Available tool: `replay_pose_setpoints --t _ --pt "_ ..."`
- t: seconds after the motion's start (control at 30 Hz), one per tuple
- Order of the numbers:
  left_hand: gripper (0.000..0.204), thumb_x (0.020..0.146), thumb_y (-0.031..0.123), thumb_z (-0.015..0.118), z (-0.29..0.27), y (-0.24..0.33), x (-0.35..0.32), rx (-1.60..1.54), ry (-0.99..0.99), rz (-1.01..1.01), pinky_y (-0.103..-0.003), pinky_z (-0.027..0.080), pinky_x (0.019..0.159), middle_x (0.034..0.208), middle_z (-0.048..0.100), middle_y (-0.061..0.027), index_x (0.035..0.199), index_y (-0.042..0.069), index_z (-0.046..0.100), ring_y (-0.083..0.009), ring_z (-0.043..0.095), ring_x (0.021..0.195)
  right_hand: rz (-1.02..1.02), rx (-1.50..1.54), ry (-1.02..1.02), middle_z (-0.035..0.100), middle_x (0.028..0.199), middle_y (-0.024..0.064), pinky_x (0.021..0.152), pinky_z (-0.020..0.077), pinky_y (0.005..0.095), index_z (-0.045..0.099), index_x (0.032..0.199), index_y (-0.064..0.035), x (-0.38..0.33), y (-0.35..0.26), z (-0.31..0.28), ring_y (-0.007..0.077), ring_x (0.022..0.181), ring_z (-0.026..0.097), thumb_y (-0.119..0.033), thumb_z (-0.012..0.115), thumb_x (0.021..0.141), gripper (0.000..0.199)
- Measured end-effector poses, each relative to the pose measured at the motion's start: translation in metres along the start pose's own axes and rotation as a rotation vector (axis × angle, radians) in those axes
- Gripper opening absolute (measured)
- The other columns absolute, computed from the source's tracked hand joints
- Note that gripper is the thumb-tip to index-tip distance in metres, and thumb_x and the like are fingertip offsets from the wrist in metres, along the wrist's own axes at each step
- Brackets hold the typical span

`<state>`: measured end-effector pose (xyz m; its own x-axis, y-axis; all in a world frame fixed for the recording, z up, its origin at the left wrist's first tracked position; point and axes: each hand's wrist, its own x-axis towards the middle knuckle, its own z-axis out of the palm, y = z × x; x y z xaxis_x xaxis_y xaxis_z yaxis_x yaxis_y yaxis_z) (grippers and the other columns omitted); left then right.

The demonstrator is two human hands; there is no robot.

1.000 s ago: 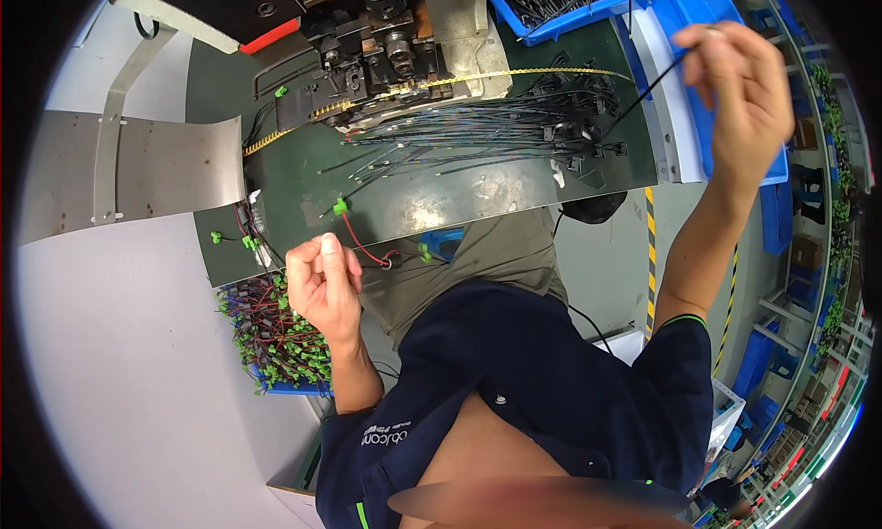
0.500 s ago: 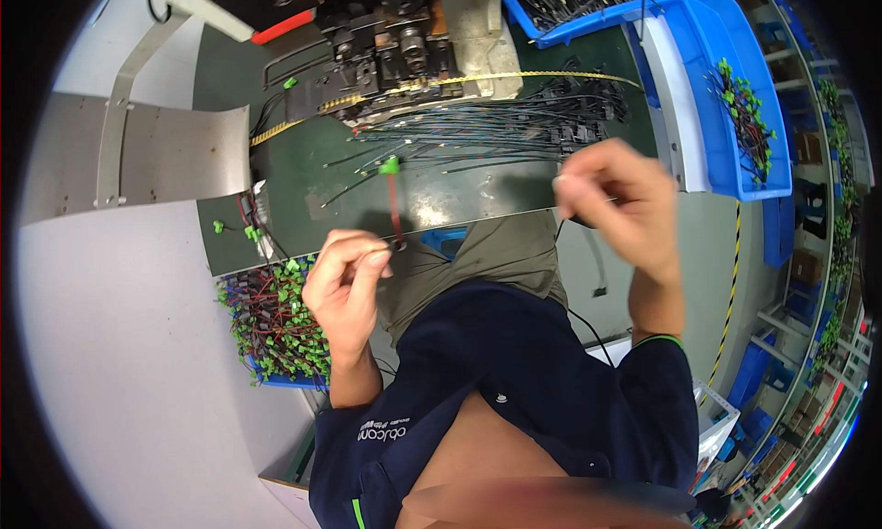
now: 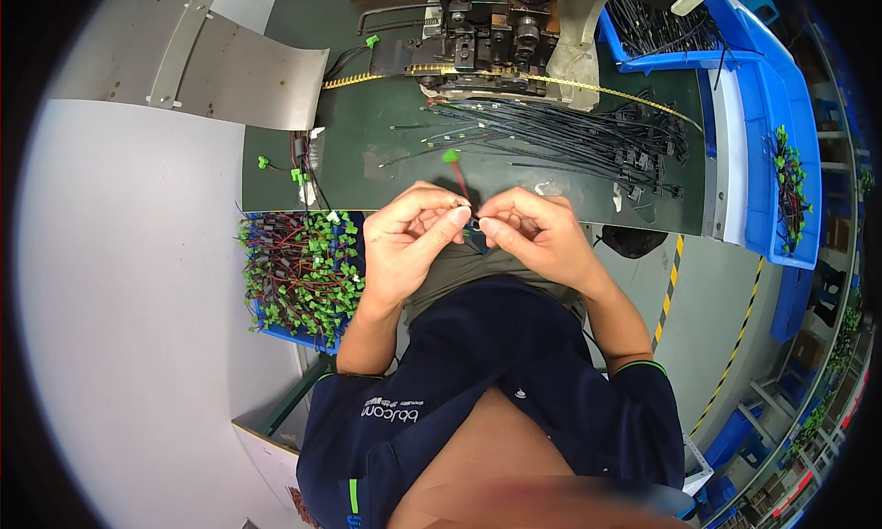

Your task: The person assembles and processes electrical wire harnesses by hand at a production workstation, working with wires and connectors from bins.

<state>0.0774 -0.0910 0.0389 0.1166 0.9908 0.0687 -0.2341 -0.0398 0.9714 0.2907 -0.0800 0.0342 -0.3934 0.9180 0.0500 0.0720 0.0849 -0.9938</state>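
My left hand (image 3: 409, 239) pinches the lower end of a thin red wire (image 3: 463, 192) that rises to a small green connector (image 3: 451, 156). My right hand (image 3: 533, 235) meets it fingertip to fingertip and pinches the end of a thin black wire at the same spot, over the near edge of the dark green bench (image 3: 367, 161). A spread of black wires (image 3: 560, 138) lies on the bench just beyond my hands.
A black crimping machine (image 3: 491, 37) stands at the back of the bench. A blue bin of red wires with green connectors (image 3: 299, 272) sits at my left. Blue bins (image 3: 781, 170) line the right side. A grey metal chute (image 3: 202, 69) slopes at the back left.
My right hand has come down from the blue bin at the upper right to meet my left hand at the bench edge. My left hand rose slightly with the red wire.
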Motion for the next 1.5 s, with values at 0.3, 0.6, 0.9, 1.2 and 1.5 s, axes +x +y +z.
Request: replay_pose_setpoints --t 0.3,0.6,0.9,1.2,1.5 --pt "0.01 0.099 -0.004 0.071 0.0 -0.011 0.0 0.038 0.009 0.04 -0.022 0.055 0.071 0.099 0.069 -0.0077 0.108 -0.005 0.071 -0.0093 0.067 0.081 -0.045 -0.014 0.08 0.075 0.08 0.0034 0.057 0.0477 0.0263 0.074 0.105 -0.0022 0.002 0.001 0.003 0.0083 0.065 0.065 -0.011 0.074 0.1 0.01" --pt "0.014 0.102 -0.001 0.068 0.005 -0.019 0.003 -0.347 0.096 -0.157 -0.023 0.044 0.068 0.084 0.051 0.0011 0.116 -0.004 0.068 -0.007 0.047 0.069 0.0 0.026 0.041 0.077 0.082 0.0038 0.057 0.0489 0.0257 0.073 0.105 -0.0017 0.001 -0.001 0.001 0.0087 0.068 0.067 -0.012 0.073 0.101 0.011" --pt "0.009 0.098 -0.003 0.074 0.011 -0.029 0.003 -0.054 0.047 0.029 -0.021 0.042 0.066 0.101 0.066 -0.005 0.106 -0.003 0.075 -0.0043 0.053 0.077 0.085 0.284 0.107 0.076 0.083 0.0063 0.058 0.0529 0.0257 0.068 0.104 -0.0001 -0.001 0.007 0.012 0.0085 0.065 0.067 -0.011 0.067 0.105 0.011" --pt "0.01 0.094 -0.003 0.077 0.01 -0.017 0.003 0.404 -0.033 0.21 -0.023 0.044 0.061 0.093 0.067 -0.0063 0.102 -0.003 0.073 -0.0067 0.057 0.074 0.082 0.237 0.019 0.075 0.083 0.006 0.059 0.0544 0.0248 0.068 0.108 0.0014 -0.004 0.009 0.001 0.0092 0.066 0.068 -0.011 0.068 0.104 0.013" --pt "0.009 0.091 -0.002 0.078 0.003 -0.005 0.005 0.683 -0.124 0.403 -0.033 0.053 0.063 0.088 0.067 -0.0133 0.094 -0.003 0.069 -0.023 0.066 0.074 0.169 0.292 -0.125 0.075 0.092 0.0061 0.064 0.053 0.0222 0.065 0.105 0.0003 -0.008 0.008 -0.005 0.0087 0.076 0.069 -0.004 0.066 0.103 0.005"
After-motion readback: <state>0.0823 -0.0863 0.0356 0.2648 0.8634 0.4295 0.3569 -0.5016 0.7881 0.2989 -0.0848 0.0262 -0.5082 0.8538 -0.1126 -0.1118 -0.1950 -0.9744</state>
